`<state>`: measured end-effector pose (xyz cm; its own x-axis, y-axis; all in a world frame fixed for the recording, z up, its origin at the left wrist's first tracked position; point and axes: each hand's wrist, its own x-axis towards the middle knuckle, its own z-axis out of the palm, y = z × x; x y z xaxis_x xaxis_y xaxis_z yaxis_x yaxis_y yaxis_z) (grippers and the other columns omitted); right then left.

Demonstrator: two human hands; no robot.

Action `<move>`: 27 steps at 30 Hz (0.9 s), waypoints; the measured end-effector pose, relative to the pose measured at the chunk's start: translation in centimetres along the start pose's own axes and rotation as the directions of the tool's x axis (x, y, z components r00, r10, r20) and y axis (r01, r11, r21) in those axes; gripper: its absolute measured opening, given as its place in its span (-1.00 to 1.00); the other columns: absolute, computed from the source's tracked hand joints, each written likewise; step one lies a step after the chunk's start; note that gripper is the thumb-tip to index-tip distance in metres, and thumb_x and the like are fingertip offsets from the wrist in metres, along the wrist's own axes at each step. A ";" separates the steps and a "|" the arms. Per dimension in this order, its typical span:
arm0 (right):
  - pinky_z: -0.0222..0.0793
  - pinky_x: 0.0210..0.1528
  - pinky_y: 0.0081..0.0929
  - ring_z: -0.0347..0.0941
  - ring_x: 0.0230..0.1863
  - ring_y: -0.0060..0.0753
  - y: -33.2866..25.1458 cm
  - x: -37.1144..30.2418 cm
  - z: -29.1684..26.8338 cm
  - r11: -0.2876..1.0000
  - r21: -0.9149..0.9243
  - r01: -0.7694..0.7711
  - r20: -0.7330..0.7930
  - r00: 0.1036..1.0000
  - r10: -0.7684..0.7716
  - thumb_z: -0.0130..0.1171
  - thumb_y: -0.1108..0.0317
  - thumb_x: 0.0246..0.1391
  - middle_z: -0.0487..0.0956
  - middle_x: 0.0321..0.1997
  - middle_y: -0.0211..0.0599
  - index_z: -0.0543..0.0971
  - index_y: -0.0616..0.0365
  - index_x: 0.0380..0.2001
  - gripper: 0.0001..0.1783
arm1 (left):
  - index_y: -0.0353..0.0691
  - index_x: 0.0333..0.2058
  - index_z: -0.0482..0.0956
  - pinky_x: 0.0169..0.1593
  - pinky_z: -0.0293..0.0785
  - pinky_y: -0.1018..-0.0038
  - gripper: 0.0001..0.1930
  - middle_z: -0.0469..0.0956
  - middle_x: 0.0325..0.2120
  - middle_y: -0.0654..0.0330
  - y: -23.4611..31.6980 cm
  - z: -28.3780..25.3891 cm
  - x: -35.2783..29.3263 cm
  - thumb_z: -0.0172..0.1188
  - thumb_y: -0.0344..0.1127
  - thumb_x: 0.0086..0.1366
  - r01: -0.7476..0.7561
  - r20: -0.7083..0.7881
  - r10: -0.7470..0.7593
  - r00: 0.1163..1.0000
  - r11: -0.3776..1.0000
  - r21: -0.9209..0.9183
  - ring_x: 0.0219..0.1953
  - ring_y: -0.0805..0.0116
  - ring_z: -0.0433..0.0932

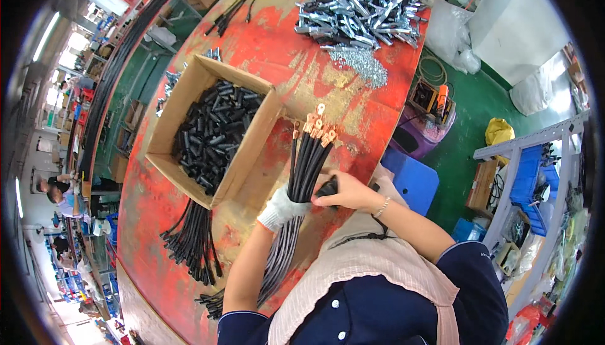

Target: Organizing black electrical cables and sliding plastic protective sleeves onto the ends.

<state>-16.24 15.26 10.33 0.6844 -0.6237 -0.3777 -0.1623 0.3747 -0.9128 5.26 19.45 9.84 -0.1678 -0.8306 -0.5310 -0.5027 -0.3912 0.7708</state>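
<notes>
My left hand, in a whitish knit glove, is closed around an upright bundle of black cables. Copper ring lugs cap the upper ends of the bundle. Below the glove, grey lengths of cable run down past my left forearm. My bare right hand is beside the bundle with its fingers curled on a black piece, partly hidden, whose kind I cannot make out. Left of the bundle is an open cardboard box of short black sleeves.
The red, worn tabletop carries a heap of silvery metal parts at the far right, with small metal bits before it. More black cables lie below the box. Right of the table stand a blue stool and a rack.
</notes>
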 end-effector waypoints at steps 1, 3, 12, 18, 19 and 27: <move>0.35 -0.12 -0.66 0.41 -0.21 -0.68 -0.6 -1.2 -0.8 1.000 0.014 0.002 -0.109 0.994 -0.001 0.46 0.27 -0.16 0.54 -0.22 -0.42 0.50 0.26 -0.02 -0.39 | -0.14 -0.13 0.59 -0.19 0.52 0.47 -0.49 0.64 -0.34 0.22 1.1 -0.1 -0.3 0.43 -0.17 -0.12 0.066 -0.017 -0.067 0.998 0.997 -0.043 -0.27 0.47 0.59; 0.37 -0.10 -0.62 0.44 -0.22 -0.64 0.8 -2.3 -2.9 0.982 0.168 0.089 -0.205 0.977 -0.053 0.43 0.35 -0.12 0.56 -0.27 -0.45 0.54 0.22 -0.07 -0.50 | -0.20 -0.11 0.55 -0.21 0.51 0.47 -0.46 0.60 -0.37 0.25 -0.6 -0.2 0.4 0.42 -0.19 -0.13 0.059 -0.008 -0.062 0.998 0.977 -0.206 -0.33 0.47 0.56; 0.44 -0.14 -0.51 0.47 -0.17 -0.44 -0.5 1.9 -5.4 0.831 0.499 0.246 -0.395 0.918 -0.034 0.25 0.51 -0.01 0.50 -0.14 -0.33 0.42 0.25 0.05 -0.50 | -0.30 0.04 0.45 -0.02 0.42 0.40 -0.25 0.54 -0.19 0.17 -3.0 -1.4 -0.8 0.40 -0.14 -0.21 -0.042 -0.087 0.034 0.996 0.994 -0.098 -0.19 0.34 0.48; 0.39 -0.11 -0.35 0.47 -0.22 -0.26 -1.3 3.3 -5.9 0.962 0.271 0.026 -0.069 0.998 -0.007 0.21 0.50 0.03 0.56 -0.25 -0.24 0.53 0.24 -0.17 -0.75 | -0.26 0.03 0.42 -0.09 0.46 0.42 -0.26 0.58 -0.24 0.12 -4.0 0.2 -0.1 0.41 -0.17 -0.20 -0.055 -0.068 0.040 0.997 0.971 -0.232 -0.21 0.35 0.51; 0.37 -0.13 -0.45 0.42 -0.17 -0.44 -2.4 3.1 -5.5 0.990 0.139 0.004 -0.039 0.999 0.001 0.24 0.51 0.01 0.53 -0.22 -0.31 0.50 0.25 -0.16 -0.72 | -0.26 0.03 0.42 -0.10 0.46 0.43 -0.26 0.58 -0.25 0.12 -3.6 0.4 -0.2 0.42 -0.17 -0.20 -0.076 -0.069 0.059 0.996 0.959 -0.272 -0.23 0.36 0.52; 0.38 -0.19 -0.53 0.45 -0.26 -0.46 -3.4 6.4 -7.0 0.998 0.054 -0.029 0.147 0.989 0.021 0.34 0.45 -0.04 0.57 -0.25 -0.35 0.51 0.26 -0.15 -0.64 | -0.19 -0.01 0.45 -0.13 0.49 0.38 -0.38 0.61 -0.30 0.06 0.3 -0.5 -0.9 0.34 -0.23 -0.15 0.080 -0.227 -0.115 0.967 0.984 -0.159 -0.24 0.21 0.59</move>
<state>-16.31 5.20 9.90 0.7778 -0.5080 -0.3701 -0.1440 0.4292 -0.8917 5.71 19.87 10.67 0.0883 -0.8482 -0.5223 -0.3730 -0.5143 0.7722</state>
